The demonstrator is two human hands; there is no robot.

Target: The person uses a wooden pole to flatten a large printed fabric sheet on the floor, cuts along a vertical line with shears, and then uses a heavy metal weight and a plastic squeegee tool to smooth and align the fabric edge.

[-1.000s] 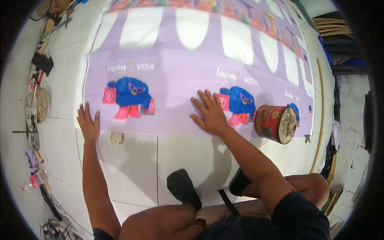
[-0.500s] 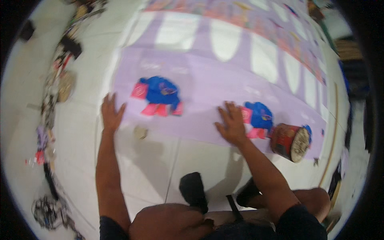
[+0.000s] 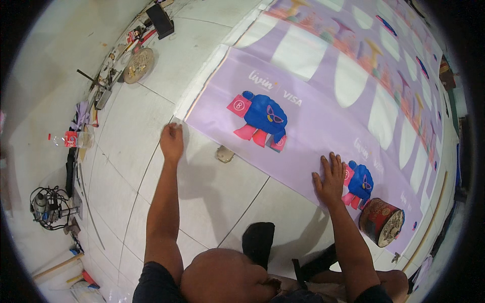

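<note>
A large lilac printed sheet [image 3: 308, 136] with blue and pink cartoon figures lies on the tiled floor. At its near left corner my left hand [image 3: 172, 141] is closed, its curled fingers pinching the white-edged corner. My right hand [image 3: 331, 179] rests flat on the sheet near its front edge, fingers stretched out, beside a smaller blue figure [image 3: 360, 179]. A red tin can [image 3: 381, 222] lies on the sheet's front right part, right of that hand. Between my arms, a small pale lump [image 3: 224, 154] sits at the sheet's front edge.
Along the left wall lie a round plate-like piece [image 3: 139, 65], a black box [image 3: 160, 21], a plastic bottle [image 3: 70, 139] and a corded tool [image 3: 46, 204]. A long wooden strip [image 3: 429, 217] runs along the right. My dark-covered foot [image 3: 257, 245] is on the tiles [image 3: 202, 212].
My left hand has gone from spread open to closed at the sheet's corner. The right hand stays flat on the sheet. The view has turned, shifting the sheet rightward in the picture.
</note>
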